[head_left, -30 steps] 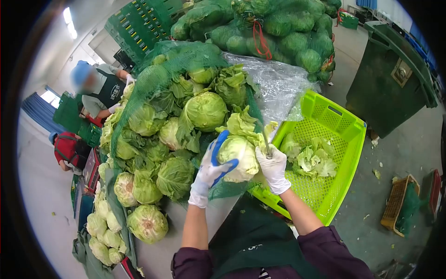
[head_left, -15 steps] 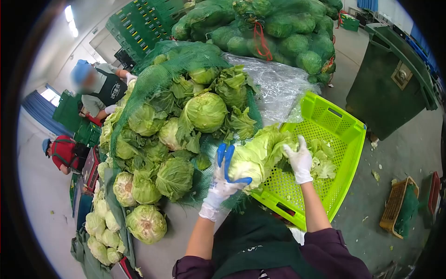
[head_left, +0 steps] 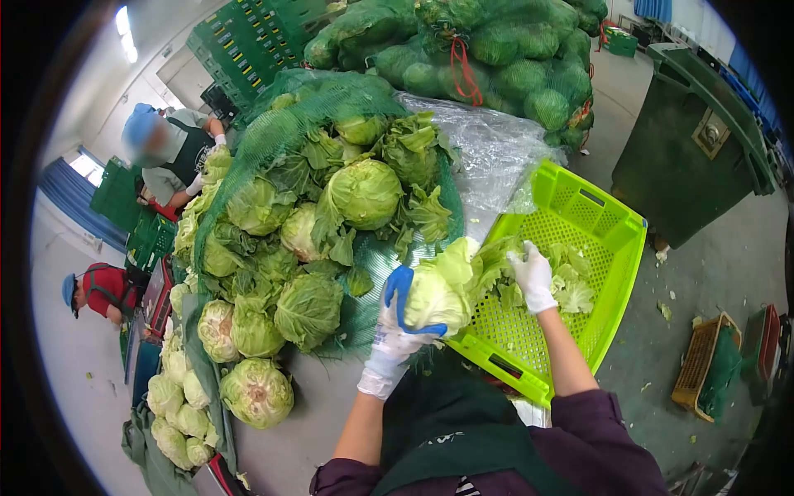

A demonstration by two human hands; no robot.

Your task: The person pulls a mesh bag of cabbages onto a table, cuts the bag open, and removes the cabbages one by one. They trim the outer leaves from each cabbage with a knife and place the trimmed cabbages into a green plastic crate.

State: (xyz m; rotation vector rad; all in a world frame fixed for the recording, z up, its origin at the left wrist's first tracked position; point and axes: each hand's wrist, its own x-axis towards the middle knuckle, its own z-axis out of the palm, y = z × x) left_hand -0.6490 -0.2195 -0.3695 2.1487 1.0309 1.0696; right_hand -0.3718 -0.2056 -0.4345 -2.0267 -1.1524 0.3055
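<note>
My left hand point(head_left: 397, 331), in a white glove with blue fingers, is wrapped round the left side of a pale green cabbage point(head_left: 434, 298). White-gloved, my right hand point(head_left: 532, 277) is over the lime-green crate point(head_left: 608, 322), its fingers closed at the edge of loose outer leaves point(head_left: 496, 263) that hang to the right of the cabbage. More torn leaves point(head_left: 572, 281) lie in the crate beside my right hand. Left of my hands, a heap of leafy cabbages point(head_left: 364, 194) rests in an opened green net point(head_left: 285, 95).
Trimmed cabbages point(head_left: 178, 413) lie at the lower left. Full net sacks point(head_left: 513, 74) stand behind clear plastic point(head_left: 488, 153). A dark green bin point(head_left: 678, 157) and a yellow basket point(head_left: 695, 372) are at right. Two people point(head_left: 169, 153) point(head_left: 103, 289) work at left.
The outer leaves have moved away from the cabbage, over the crate. My left hand has closed further round the cabbage. The nearer co-worker's hands have shifted, and the one in red leans lower.
</note>
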